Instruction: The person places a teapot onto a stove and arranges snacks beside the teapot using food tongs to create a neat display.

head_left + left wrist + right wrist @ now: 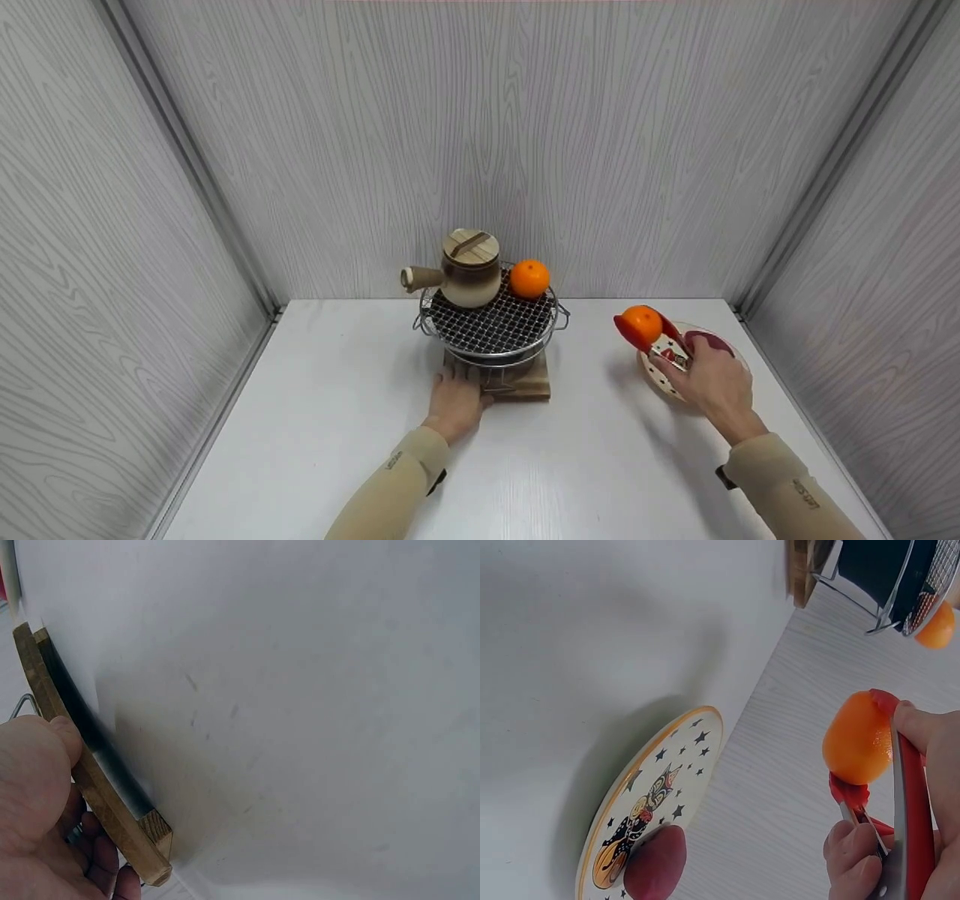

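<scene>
My right hand [718, 384] grips red-tipped tongs [911, 817], which pinch an orange [856, 739] in the air above the plate's left side. The plate [694, 772] has an orange rim, dark stars and a cartoon figure. On it lies a purple-red, rounded thing [657, 862], partly behind my right hand in the head view. My left hand [456, 401] holds the front left of a wooden board [536, 386], thumb against its front edge. On that board stands a round grill stove with a wire mesh [491, 322].
A clay teapot [472, 285] with a wooden lid sits on the mesh at the back left, its side handle [424, 277] pointing left. Beside it rests another orange [530, 279]. Wire handles [562, 316] stick out from the grill. Pale panels [480, 150] enclose the white table [337, 405].
</scene>
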`<move>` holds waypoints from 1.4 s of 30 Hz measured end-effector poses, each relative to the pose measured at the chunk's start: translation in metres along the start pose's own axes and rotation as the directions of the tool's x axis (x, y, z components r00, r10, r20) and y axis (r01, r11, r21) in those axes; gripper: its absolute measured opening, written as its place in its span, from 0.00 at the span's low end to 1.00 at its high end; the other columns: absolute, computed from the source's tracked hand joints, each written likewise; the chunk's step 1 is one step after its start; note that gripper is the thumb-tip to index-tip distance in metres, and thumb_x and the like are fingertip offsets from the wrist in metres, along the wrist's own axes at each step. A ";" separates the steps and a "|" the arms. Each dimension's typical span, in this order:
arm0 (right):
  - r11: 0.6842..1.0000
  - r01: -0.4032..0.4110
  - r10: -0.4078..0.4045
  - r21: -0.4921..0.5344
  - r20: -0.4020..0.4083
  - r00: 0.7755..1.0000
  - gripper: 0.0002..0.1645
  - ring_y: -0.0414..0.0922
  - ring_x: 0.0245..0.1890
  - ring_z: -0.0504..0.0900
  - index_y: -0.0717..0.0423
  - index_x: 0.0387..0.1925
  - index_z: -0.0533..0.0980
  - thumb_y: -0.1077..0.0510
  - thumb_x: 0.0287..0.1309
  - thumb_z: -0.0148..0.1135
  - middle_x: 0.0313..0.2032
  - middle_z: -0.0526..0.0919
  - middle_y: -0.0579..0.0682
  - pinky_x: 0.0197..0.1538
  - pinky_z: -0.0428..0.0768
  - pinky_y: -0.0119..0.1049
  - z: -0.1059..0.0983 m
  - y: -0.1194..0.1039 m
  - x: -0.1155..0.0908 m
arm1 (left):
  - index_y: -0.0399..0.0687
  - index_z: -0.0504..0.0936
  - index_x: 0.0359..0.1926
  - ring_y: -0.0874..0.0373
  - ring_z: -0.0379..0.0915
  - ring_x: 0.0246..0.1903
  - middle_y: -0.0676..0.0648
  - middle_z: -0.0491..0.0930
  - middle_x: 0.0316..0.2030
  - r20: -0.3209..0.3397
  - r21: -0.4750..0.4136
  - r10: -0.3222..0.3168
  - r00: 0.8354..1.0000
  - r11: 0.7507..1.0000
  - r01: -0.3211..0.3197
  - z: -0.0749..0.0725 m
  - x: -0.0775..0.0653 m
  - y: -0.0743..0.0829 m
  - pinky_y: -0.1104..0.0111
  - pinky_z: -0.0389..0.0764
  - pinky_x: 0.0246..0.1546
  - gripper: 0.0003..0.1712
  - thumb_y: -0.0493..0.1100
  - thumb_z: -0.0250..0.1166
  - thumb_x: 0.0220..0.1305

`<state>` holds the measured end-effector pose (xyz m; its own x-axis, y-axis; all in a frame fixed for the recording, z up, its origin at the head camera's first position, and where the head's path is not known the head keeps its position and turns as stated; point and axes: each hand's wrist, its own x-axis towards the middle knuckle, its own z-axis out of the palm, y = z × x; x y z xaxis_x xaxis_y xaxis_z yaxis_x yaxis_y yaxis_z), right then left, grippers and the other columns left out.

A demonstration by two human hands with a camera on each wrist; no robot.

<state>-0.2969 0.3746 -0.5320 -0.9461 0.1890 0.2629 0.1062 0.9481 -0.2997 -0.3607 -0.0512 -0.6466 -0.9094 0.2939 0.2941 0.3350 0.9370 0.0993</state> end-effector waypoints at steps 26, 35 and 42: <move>0.994 0.102 -0.100 0.037 -0.048 0.994 0.48 0.51 0.29 0.77 0.63 0.58 0.79 0.22 0.68 0.67 0.32 0.83 0.56 0.29 0.69 0.41 -0.015 -0.028 0.003 | 0.34 0.73 0.78 0.28 0.70 0.79 0.28 0.74 0.78 0.031 -0.011 -0.011 0.999 1.000 0.012 -0.001 0.003 0.000 0.42 0.81 0.67 0.48 0.62 0.74 0.73; 0.988 0.145 -0.141 0.049 -0.078 0.987 0.49 0.50 0.24 0.74 0.64 0.57 0.80 0.21 0.68 0.66 0.28 0.80 0.55 0.29 0.67 0.40 -0.022 -0.046 0.000 | 0.34 0.74 0.77 0.28 0.72 0.77 0.28 0.74 0.77 0.032 -0.009 -0.015 0.999 1.000 0.015 0.000 0.003 0.000 0.42 0.80 0.68 0.46 0.62 0.74 0.72; 0.987 0.142 -0.140 0.075 -0.033 0.990 0.53 0.50 0.26 0.75 0.61 0.59 0.79 0.15 0.69 0.60 0.28 0.80 0.53 0.30 0.69 0.42 -0.028 -0.060 -0.002 | 0.34 0.73 0.77 0.29 0.72 0.77 0.28 0.74 0.78 0.035 0.024 -0.014 0.999 1.000 0.013 0.002 0.004 0.000 0.42 0.81 0.67 0.48 0.64 0.74 0.72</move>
<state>-0.2930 0.3247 -0.4890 -0.9411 0.0627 0.3323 -0.0525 0.9436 -0.3268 -0.3646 -0.0500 -0.6478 -0.9222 0.2871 0.2591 0.3169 0.9450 0.0808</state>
